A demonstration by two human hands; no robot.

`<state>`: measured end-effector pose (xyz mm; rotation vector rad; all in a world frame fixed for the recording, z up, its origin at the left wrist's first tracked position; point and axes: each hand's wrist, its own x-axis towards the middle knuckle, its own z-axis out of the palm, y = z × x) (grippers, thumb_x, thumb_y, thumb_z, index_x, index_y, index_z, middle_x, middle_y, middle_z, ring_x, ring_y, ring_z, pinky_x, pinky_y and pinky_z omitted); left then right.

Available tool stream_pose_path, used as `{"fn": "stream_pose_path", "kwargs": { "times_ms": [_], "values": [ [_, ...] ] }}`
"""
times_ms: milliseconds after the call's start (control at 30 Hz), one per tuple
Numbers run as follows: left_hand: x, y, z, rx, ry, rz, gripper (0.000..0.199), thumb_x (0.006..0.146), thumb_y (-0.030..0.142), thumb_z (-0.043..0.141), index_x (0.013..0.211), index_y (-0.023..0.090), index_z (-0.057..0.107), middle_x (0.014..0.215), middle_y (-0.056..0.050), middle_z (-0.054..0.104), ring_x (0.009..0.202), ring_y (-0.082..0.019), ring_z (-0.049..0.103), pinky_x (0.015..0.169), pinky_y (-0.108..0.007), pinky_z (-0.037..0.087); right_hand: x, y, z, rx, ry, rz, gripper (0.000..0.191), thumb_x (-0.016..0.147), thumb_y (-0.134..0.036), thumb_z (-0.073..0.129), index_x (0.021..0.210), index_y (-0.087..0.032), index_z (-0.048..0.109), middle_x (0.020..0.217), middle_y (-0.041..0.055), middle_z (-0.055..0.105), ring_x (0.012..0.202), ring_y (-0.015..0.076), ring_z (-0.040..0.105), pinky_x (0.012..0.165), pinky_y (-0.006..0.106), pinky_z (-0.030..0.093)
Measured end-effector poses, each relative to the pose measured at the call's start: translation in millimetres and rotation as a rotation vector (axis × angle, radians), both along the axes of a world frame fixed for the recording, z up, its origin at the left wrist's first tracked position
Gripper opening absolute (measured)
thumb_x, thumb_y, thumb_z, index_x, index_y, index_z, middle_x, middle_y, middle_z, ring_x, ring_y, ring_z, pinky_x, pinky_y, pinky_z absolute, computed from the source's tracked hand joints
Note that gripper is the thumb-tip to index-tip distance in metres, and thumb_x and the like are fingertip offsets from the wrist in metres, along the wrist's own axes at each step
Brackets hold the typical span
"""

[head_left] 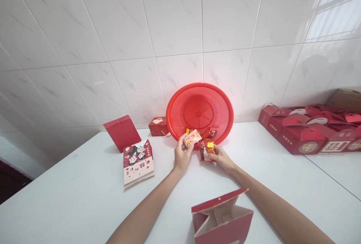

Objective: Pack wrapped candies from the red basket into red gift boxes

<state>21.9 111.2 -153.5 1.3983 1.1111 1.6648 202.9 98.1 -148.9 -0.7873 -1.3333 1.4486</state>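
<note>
My left hand (pixel 182 154) pinches a small pink-and-orange printed packet (pixel 192 137) in front of the red plastic basket (pixel 172 113). In my right hand (pixel 222 158) is a red snack packet (pixel 207 149) with a gold patch, held just beside the first one. The basket leans against the wall, and a few more small red packets (pixel 213 133) lie at its lower rim, partly hidden by my hands. Between my forearms, near the front, stands an open dark red paper box (pixel 225 226) with its flap up; what I see of its inside is pale card.
A printed gift box (pixel 138 163) lies at the left, with a plain red box (pixel 122 133) behind it. Beside the basket sits a small red box (pixel 158 126). Several red handled boxes (pixel 301 137) are grouped at the right. A tiled wall (pixel 180 22) bounds the white table (pixel 84 187).
</note>
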Motion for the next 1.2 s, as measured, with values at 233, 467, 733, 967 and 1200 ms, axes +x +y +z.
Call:
{"fn": "stream_pose_path", "kwargs": {
  "times_ms": [233,467,733,967,1200],
  "values": [
    [-4.1,33.8,39.7,0.013,-0.005,-0.007,0.068,0.075,0.03,0.076,0.137,0.018,0.051,0.136,-0.014,0.061,0.112,-0.026,0.067,0.096,-0.036,0.054,-1.5,0.4,-2.4,-0.006,-0.022,0.022,0.036,0.067,-0.032,0.079,0.099,-0.02,0.066,0.083,-0.0005,0.067,0.07,0.0156,0.056,0.063,0.027,0.046],
    [-7.5,44.9,46.4,-0.14,0.238,-0.028,0.083,0.072,0.009,0.069,0.149,0.021,0.041,0.149,-0.017,0.044,0.099,-0.022,0.07,0.089,-0.036,0.056,-1.6,1.1,-0.7,-0.009,0.012,0.012,0.037,0.064,-0.03,0.079,0.097,-0.02,0.065,0.082,-0.001,0.067,0.069,0.0151,0.055,0.064,0.027,0.046],
    [-4.2,26.2,23.6,0.034,1.05,0.243,0.034,0.084,0.023,0.065,0.118,0.022,0.066,0.114,-0.011,0.063,0.111,-0.029,0.059,0.099,-0.044,0.047,-2.0,6.6,-5.8,-0.033,0.049,-0.018,0.029,0.065,-0.031,0.076,0.089,-0.019,0.064,0.071,-0.0025,0.061,0.061,0.0129,0.05,0.057,0.026,0.042],
    [10.4,15.5,32.0,-0.122,1.333,0.328,0.042,0.093,0.039,0.057,0.129,0.018,0.061,0.112,-0.017,0.067,0.107,-0.035,0.057,0.093,-0.047,0.042,-2.3,4.4,-1.6,-0.038,0.06,-0.02,0.026,0.064,-0.029,0.076,0.085,-0.019,0.064,0.07,-0.002,0.06,0.061,0.0129,0.05,0.058,0.027,0.041],
    [8.3,25.8,27.3,-0.104,0.914,0.259,0.03,0.08,0.014,0.068,0.109,0.019,0.073,0.101,-0.014,0.071,0.104,-0.035,0.061,0.097,-0.053,0.041,-3.0,2.8,-0.6,-0.036,0.09,-0.021,0.022,0.067,-0.031,0.074,0.082,-0.019,0.062,0.07,-0.0017,0.06,0.06,0.013,0.05,0.059,0.028,0.043]
  ]
}}
